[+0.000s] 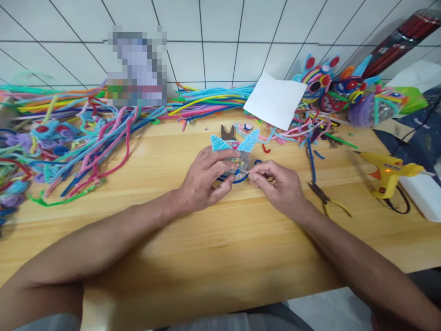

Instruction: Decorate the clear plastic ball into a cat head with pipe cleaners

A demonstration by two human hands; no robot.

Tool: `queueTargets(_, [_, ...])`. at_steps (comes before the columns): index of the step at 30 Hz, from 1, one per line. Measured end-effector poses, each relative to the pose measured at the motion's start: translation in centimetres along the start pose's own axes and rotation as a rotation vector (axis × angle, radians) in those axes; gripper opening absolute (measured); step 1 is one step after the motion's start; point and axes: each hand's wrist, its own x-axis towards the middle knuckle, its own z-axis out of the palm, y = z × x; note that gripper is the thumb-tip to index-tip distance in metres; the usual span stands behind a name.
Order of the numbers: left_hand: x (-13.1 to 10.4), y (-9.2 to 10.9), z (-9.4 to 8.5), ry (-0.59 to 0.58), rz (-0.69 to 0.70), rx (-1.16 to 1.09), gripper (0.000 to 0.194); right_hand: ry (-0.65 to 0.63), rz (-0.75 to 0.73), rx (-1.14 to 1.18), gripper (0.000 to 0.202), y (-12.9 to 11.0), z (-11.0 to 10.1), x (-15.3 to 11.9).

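A clear plastic bottle piece with two light-blue pipe-cleaner ears stands on the table in front of me. My left hand is closed around its left side, fingers across the front. A dark-blue pipe cleaner curves along its lower edge. At the right side, my right hand pinches a thin pale strand between thumb and forefinger, close to the bottle. More blue pipe cleaner shows behind the right fingers. Just behind the ears lie the dark jaws of a tool.
Heaps of coloured pipe cleaners cover the left and back. White paper lies at the back. On the right are yellow-handled pliers, a yellow glue gun with its light on, and decorated bottle figures.
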Motion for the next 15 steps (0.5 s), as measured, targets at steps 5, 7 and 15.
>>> queueTargets(5, [0.05, 0.05, -0.05, -0.004, -0.006, 0.018, 0.022, 0.006, -0.022, -0.013, 0.005, -0.13, -0.03, 0.06])
queueTargets(7, [0.04, 0.05, -0.03, 0.002, -0.006, 0.02, 0.022, 0.011, -0.025, -0.016, 0.005, -0.16, -0.02, 0.0])
queueTargets(15, [-0.03, 0.0, -0.03, -0.009, -0.012, 0.019, 0.023, 0.012, -0.07, -0.044, 0.006, -0.07, -0.11, -0.11])
